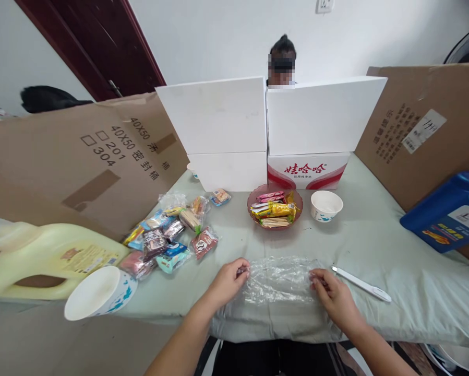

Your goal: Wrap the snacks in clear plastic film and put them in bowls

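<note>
A clear plastic bag [279, 279] lies stretched flat near the table's front edge. My left hand [231, 279] pinches its left end, fingers closed. At the opposite end my right hand [332, 292] grips the bag between thumb and fingers. Just right of that hand rests a white utility knife [361, 283], apart from it. Beyond the bag stands a pink glass bowl [253, 209] holding wrapped snacks and a bundle of small sticks. Left of the bag is a pile of packaged snacks [155, 243], including a red-brown packet [204, 243].
A white paper bowl [326, 205] sits right of the glass bowl; another paper bowl [101, 292] tilts at the left edge. A yellow jug [54, 256] and a blue bottle [449, 211] flank the table. White boxes [226, 120] and cardboard panels [430, 130] enclose it. A person [282, 60] is behind.
</note>
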`<state>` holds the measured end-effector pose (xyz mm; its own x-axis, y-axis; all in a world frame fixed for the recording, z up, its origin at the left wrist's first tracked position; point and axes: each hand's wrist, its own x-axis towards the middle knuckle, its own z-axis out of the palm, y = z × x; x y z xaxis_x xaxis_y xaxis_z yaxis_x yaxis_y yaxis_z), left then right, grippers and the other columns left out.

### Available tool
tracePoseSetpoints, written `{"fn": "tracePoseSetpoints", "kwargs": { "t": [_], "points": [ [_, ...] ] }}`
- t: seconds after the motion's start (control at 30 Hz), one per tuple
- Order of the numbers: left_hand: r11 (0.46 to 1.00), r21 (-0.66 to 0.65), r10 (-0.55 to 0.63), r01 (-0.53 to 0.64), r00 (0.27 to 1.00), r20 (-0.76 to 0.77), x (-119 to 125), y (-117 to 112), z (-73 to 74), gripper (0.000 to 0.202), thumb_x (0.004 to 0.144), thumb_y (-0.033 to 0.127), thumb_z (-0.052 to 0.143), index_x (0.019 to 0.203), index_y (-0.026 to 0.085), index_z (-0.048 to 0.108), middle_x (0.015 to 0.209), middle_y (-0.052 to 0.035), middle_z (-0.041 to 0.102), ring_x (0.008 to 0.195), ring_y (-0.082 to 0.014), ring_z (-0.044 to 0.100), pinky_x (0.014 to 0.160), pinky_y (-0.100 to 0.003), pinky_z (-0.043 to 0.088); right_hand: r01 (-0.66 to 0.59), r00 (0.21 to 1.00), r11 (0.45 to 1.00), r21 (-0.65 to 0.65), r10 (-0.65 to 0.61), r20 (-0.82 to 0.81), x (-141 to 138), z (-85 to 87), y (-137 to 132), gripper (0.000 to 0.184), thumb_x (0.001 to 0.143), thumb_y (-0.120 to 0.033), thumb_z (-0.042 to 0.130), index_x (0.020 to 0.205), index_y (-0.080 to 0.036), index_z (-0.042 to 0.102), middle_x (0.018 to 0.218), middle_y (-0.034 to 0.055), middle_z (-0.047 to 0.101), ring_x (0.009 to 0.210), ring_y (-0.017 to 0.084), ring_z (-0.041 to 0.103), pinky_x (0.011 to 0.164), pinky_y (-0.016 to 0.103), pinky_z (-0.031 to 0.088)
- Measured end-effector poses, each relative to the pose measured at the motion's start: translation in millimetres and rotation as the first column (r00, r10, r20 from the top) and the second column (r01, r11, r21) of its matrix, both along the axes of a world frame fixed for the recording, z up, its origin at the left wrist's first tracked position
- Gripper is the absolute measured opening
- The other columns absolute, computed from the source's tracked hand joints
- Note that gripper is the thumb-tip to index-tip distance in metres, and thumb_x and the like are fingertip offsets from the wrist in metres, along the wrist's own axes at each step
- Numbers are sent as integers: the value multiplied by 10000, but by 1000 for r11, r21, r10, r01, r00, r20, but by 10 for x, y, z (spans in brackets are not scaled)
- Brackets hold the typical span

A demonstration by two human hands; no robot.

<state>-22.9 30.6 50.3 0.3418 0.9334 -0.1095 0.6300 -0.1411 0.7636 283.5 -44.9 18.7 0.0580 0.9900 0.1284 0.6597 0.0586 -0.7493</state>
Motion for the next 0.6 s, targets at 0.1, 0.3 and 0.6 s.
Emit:
{"fn": "tracePoseSetpoints", "kwargs": {
  "t": [0.1, 0.3, 0.6],
  "points": [
    [992, 28, 123, -121, 985, -123, 58, 80, -102, 211, 817, 191, 543, 1010, 179, 627, 740, 1, 659, 687, -155, 605, 647, -234, 414, 95, 987, 995, 14, -96, 126, -53, -110, 113, 328, 912, -332, 373, 1112, -176, 580, 970, 92, 715, 862, 216, 690, 758, 331, 532],
    [980, 111, 193, -164, 918, -347, 131, 86, -67, 165, 847, 186, 591, 1003, 195, 645, 823, -17, 705, 774, -165, 639, 697, -239, 396, 150, 917, 988, 43, -156, 366, -117, -203, 191, 320, 930, -294, 391, 1170, -154, 550, 943, 92, 721, 822, 216, 692, 683, 306, 505],
    [981, 130, 192, -146, 847, -496, 98, 98, -48, 136, 859, 224, 608, 993, 213, 629, 863, -15, 694, 829, -177, 641, 704, -246, 381, 168, 764, 966, 198, -255, 593, -95, -114, 237, 317, 974, -301, 369, 1196, -163, 548, 991, 86, 719, 780, 202, 694, 642, 278, 463]
  ]
}}
